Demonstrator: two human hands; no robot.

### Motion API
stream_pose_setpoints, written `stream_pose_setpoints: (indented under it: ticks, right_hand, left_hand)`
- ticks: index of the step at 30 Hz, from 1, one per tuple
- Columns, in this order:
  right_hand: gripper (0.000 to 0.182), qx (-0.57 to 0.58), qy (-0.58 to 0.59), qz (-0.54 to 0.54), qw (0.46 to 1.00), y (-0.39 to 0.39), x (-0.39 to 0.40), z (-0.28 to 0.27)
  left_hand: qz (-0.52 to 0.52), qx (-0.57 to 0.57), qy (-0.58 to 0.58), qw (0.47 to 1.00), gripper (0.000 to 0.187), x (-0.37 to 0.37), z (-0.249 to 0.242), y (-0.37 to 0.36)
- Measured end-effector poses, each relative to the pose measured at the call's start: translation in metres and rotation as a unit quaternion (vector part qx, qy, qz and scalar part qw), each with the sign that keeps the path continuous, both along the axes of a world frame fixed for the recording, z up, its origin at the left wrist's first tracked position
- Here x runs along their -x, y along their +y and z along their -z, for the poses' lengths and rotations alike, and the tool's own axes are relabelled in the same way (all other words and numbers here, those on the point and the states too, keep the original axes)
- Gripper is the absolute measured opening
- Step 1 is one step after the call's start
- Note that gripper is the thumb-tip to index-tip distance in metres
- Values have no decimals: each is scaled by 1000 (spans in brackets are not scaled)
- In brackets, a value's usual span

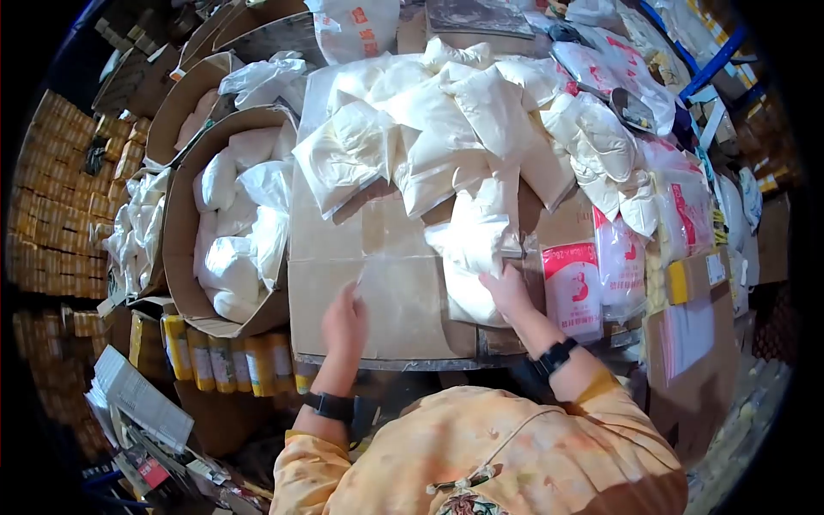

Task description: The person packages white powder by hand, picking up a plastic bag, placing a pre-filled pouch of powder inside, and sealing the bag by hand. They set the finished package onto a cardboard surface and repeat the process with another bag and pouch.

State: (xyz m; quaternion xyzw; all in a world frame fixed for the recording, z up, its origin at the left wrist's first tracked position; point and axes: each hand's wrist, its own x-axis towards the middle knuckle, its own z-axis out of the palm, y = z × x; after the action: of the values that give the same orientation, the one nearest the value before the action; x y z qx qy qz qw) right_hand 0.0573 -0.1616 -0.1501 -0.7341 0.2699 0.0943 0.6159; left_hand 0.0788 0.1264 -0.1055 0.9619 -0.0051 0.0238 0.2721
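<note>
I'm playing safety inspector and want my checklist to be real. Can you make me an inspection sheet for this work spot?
Surface: creased brown cardboard, lying flat.
Job's things: pale filled bags heaped at the far side; a front bag lies nearer the person.
Clutter: red-and-white packets to the right of the front bag.
Hands: right hand at the front bag's side; left hand over the cardboard, its grip unclear.
Cables: nothing seen.
Surroundings: open box of filled bags on the left; stacked bundles beyond it.
</note>
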Motion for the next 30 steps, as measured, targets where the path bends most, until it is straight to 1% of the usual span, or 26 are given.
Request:
stream_pose_setpoints:
  ticks: [2, 5, 8, 9, 11, 12, 13, 14, 16, 18, 20, 21, 24, 25, 27, 28, 29, 30]
  right_hand:
    - [35, 10, -99, -70, 993, -16, 21, -45]
    - [34, -112, -130, -85, 982, -42, 47, -111]
    - [35, -112, -103, -114, 982, -53, 68, -143]
    - [31, -162, -123, -87, 975, -48, 72, -149]
    - [23, -120, -102, -89, 984, -49, 82, -136]
    - [20, -100, -90, -89, 987, -51, 89, -118]
    - [19, -14, -101, -105, 989, -56, 97, -97]
    - [22, 75, -109, -117, 984, -61, 104, -76]
    - [26, 133, -88, -111, 981, -49, 102, -95]
    - [26, 135, -75, -115, 981, -47, 104, -85]
    - [26, 136, -68, -124, 981, -43, 102, -81]
    - [27, 81, -35, -137, 987, -45, 102, -64]
    - [25, 107, -13, -240, 965, -42, 92, 4]
    - [31, 119, 30, -267, 956, -37, 84, 13]
    - [37, 151, 60, -306, 938, -26, 75, 24]
    - [40, 168, 72, -326, 927, -19, 65, 21]
    - [46, 223, 42, -325, 918, -16, 59, 15]
    - [44, 193, 35, -257, 946, -13, 55, 18]
  left_hand:
    - [42, -17, -46, 998, 29, -7, -16, -16]
    - [47, -12, -5, 999, 30, -11, -38, -49]
    - [25, 58, 48, 997, 31, -13, -35, -78]
    - [38, 70, 42, 996, 32, -12, -29, -87]
    - [64, 92, 34, 993, 32, -8, -16, -102]
    - [69, 102, 57, 991, 32, -5, -17, -110]
    - [73, 111, 80, 988, 33, -1, -19, -117]
    - [76, 118, 105, 984, 33, 3, -20, -122]
    - [85, 152, 80, 981, 32, 8, -2, -125]
    - [90, 179, 57, 978, 30, 14, 10, -129]
    - [82, 185, 99, 974, 29, 20, 17, -134]
    - [77, 188, 119, 972, 29, 23, 21, -136]
    - [84, 141, 104, 981, 29, 25, 47, -138]
    - [91, 125, 115, 981, 26, 25, 58, -135]
    - [85, 35, 210, 973, 29, 28, 79, -132]
    - [80, -9, 253, 964, 30, 27, 84, -131]
    - [81, -15, 257, 963, 31, 28, 90, -129]
    - [102, -19, 224, 969, 31, 28, 95, -127]
